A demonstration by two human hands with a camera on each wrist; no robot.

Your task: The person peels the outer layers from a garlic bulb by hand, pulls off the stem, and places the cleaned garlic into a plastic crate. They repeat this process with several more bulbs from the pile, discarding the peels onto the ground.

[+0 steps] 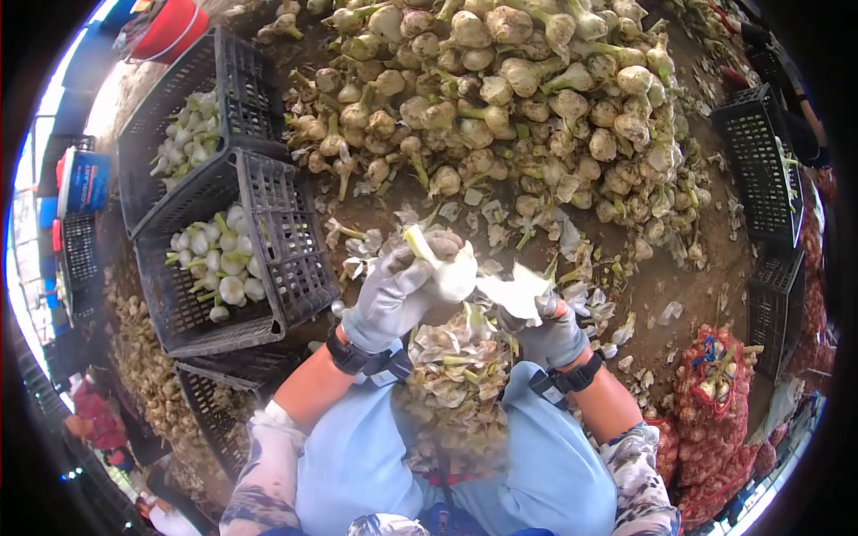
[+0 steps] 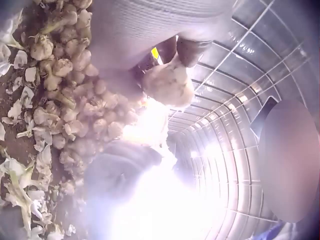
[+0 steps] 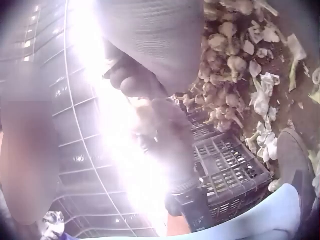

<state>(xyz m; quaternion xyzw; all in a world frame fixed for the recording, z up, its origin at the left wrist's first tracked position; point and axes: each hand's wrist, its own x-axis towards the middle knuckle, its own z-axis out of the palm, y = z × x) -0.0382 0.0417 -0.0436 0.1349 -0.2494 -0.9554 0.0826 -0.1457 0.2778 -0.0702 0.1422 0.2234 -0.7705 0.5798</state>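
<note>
Two gloved hands point(image 1: 393, 295), two wrist straps point(image 1: 350, 357), one held bulb point(image 1: 457, 275), two crates of white bulbs point(image 1: 290, 243) at left, two black crates point(image 1: 758, 165) at right, one red bucket point(image 1: 174, 31) far left

Left hand point(image 1: 391, 290): gripping, tilting inward
Right hand point(image 1: 547, 336): pinching near the left
Left forearm point(image 1: 313, 386): reaching forward
Right forearm point(image 1: 609, 404): reaching forward

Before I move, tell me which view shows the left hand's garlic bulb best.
Head view: garlic bulb and stem both show. Left wrist view: fingers hide part. Right wrist view: glare leaves it unclear.
</note>
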